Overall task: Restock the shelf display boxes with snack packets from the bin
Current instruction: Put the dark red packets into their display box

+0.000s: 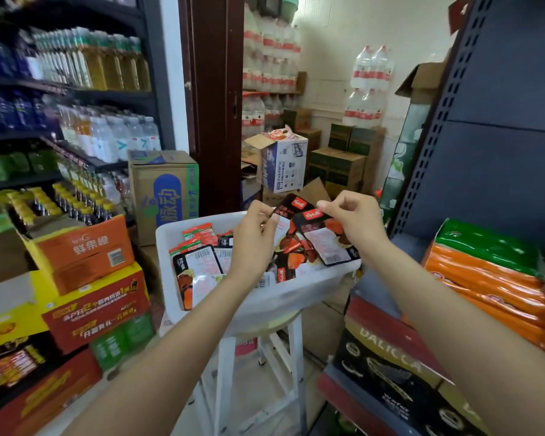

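Two packets are up in the air here, one per hand, in the only view there is (head cam). The left hand (255, 229) pinches a black snack packet (288, 209) by its top edge, thumb and fingers curled on it, and the right hand (350, 212) pinches a second packet (324, 239) at its top corner, both held over the far right corner of the white bin (296, 294). The bin sits on a white stool (258, 369) and still has a loose heap of black and red packets (202, 262) spread to its left edge. My guess on handling: these are light, flat, floppy foil pouches, glossy so probably a bit slick, and they'll droop if held by one corner. The sealed top strip looks like the best place to grip, since it's flat and stiffer than the filled middle. Not fragile-looking, but squeezing the middle could crush whatever's inside. I can't spot the display boxes from this angle.
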